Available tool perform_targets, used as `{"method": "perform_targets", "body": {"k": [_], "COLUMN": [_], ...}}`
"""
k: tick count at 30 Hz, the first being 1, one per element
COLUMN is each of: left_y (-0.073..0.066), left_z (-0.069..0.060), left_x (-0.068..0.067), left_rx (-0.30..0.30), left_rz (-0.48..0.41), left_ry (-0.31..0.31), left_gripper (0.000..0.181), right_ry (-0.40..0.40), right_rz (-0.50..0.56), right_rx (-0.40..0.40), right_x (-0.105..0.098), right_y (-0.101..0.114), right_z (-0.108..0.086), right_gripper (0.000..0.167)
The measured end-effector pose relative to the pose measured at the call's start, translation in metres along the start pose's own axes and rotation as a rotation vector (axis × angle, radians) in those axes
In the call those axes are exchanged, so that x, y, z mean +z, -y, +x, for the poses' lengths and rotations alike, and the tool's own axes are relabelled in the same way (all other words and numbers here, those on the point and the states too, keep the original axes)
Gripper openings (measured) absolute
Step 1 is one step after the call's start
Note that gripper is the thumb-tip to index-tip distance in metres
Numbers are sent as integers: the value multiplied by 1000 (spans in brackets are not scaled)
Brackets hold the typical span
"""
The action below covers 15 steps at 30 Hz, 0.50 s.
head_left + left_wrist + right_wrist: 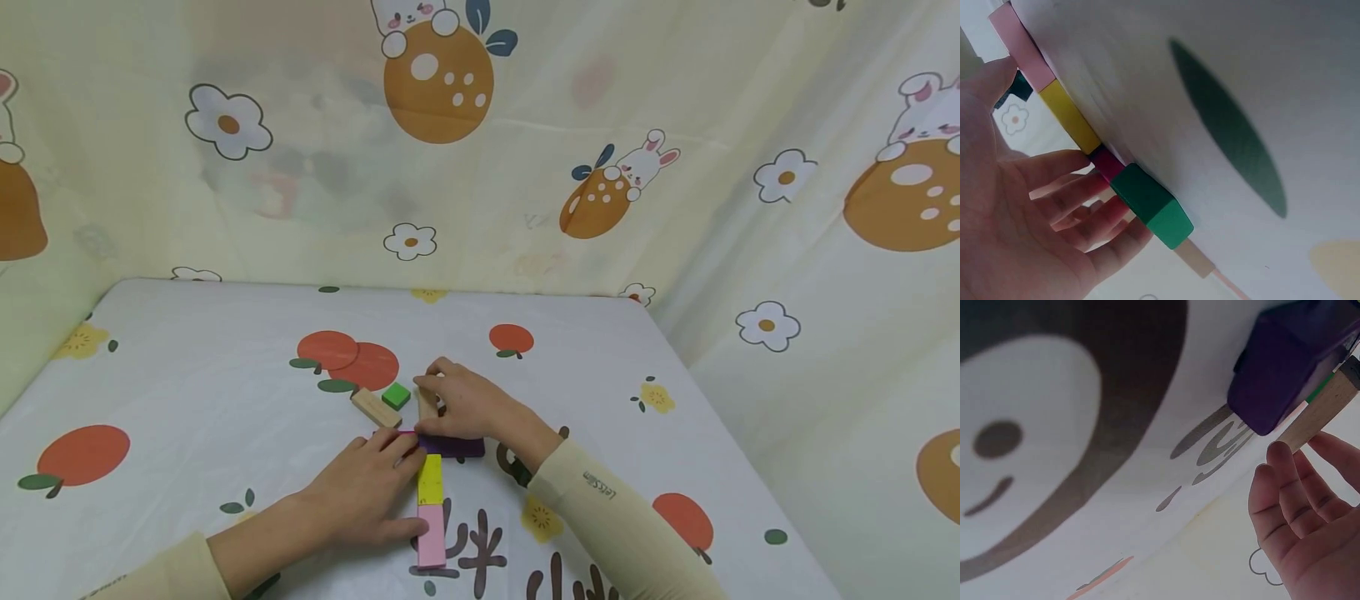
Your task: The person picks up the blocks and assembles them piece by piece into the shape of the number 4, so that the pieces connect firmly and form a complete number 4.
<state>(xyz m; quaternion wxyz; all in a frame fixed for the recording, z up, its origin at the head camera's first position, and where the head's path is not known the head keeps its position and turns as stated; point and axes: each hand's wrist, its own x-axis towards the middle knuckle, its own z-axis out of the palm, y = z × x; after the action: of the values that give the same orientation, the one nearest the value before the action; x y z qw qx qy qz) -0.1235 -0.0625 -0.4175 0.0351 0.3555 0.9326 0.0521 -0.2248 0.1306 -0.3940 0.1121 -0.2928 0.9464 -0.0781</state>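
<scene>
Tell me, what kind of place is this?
It looks like a play corner, perhaps indoors: there's a fruit-patterned table cover, a bunny-and-flower sheet behind it, and colorful blocks such as the yellow block and pink block.

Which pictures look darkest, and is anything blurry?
Head view: brightest, the yellow block and pink block easy to tell apart; left wrist view: dimmer, the left hand's palm shaded; right wrist view: also dim, the purple block seemingly slightly soft.
</scene>
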Motion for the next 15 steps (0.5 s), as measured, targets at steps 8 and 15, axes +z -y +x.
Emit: {"method": "perform_targets", "body": {"k": [8,15], "left_y": [0,0], "left_z": [-1,-2], "left_x": [0,1], "left_rx": [3,6], "left_rz": [-1,2], "left_ry": [-1,-3], "left_gripper": [86,86], "right_ry": [9,12], "right_rz": [-7,-18], "right_rx": [14,23], "right_x": [1,2], "right_y": [0,0], "right_z": [-1,-2], "right_gripper": [70,70]}}
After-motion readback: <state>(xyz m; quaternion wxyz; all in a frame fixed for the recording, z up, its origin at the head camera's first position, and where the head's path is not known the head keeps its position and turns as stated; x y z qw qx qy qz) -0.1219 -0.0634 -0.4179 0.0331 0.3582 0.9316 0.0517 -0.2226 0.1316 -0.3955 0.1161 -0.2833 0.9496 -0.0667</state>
